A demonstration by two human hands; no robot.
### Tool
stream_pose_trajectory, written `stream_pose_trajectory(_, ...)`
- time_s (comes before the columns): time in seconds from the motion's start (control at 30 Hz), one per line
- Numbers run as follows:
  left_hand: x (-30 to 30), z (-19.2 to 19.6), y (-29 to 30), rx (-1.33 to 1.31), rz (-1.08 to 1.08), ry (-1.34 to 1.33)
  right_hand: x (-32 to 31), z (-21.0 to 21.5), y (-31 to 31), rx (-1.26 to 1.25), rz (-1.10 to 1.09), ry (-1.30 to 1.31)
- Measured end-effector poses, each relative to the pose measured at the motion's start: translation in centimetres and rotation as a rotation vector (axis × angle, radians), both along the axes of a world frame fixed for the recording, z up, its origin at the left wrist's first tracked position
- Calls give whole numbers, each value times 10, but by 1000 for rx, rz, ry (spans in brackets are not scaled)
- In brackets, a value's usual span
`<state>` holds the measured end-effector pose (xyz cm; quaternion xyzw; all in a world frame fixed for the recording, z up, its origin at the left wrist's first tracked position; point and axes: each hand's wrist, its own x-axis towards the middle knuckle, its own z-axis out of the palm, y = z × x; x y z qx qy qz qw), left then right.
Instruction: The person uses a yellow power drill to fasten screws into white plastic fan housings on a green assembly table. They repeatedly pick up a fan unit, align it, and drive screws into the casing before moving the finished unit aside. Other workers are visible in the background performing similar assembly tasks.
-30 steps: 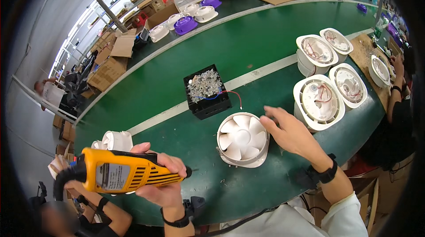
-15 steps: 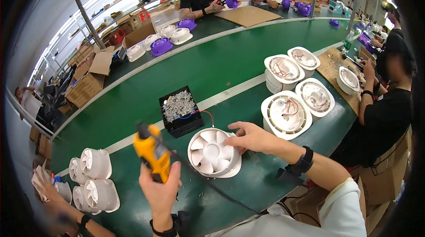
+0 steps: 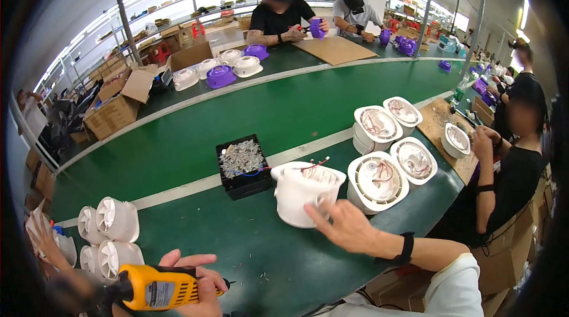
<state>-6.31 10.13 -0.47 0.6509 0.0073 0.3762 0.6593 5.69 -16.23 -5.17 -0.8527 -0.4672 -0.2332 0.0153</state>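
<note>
My left hand holds a yellow-and-black electric screwdriver low at the left front. The tool lies sideways, its tip to the right, and some fingers are stretched out. A white fan housing stands in the middle of the table with its wired side up and its fan blades hidden. Red and blue wires lie across its top. My right hand is at the housing's near right side with fingers apart; the index fingertip overlaps the wall, and contact is hard to judge. Behind stands a black box of small screws.
Several white housings with wires stand at right, beside a brown board. More white fan housings are at left, near another person's hand. A co-worker sits at right; two work across the green belt.
The fan housing has turned from blades up to wired side up and moved slightly right. My left hand has lowered the screwdriver and tipped it sideways. My right hand has moved down toward me.
</note>
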Motion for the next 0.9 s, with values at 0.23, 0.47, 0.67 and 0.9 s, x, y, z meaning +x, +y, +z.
stream_pose_trajectory(0.23,-9,6,2,12,-121,-13,-27,-10,-23,-87,49,7)
stream_pose_trajectory(0.47,-6,4,-4,-50,-170,-75,5,19,21,124,-137,123)
stream_pose_trajectory(0.67,-27,2,8,30,-89,-32,28,-1,18,-27,-386,135)
stream_pose_trajectory(0.9,-34,-9,17,-15,-37,-79,62,-6,5,-190,-701,10)
